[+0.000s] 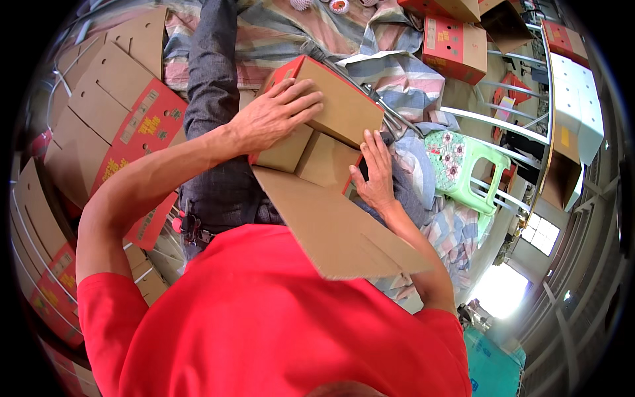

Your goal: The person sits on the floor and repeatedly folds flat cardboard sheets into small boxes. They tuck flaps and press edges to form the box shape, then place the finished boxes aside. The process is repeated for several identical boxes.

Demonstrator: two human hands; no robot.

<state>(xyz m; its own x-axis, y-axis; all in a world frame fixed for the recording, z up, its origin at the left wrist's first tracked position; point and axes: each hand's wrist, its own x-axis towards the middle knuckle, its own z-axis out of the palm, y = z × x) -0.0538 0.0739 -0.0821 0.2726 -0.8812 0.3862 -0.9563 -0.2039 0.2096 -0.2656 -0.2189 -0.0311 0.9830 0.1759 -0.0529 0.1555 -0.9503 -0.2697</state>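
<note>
A red and brown cardboard box (325, 151) sits tilted in my lap, its inside bare cardboard where it shows. One long brown flap (331, 221) hangs out toward my chest. My left hand (281, 112) lies across the box's far left edge, fingers stretched over the folded brown panel (337, 99). At the right side, my right hand (376, 171) rests against the box's edge with its fingers straight and the thumb apart. Neither hand is closed round anything. The box's underside is hidden.
Flattened red and brown cartons (122, 119) are stacked at the left, some strapped. A striped cloth (278, 40) covers the floor ahead. To the right stand a green plastic stool (463, 165), white metal rails (493, 122) and red boxes (455, 49). Netted fruit (339, 6) lies at the top.
</note>
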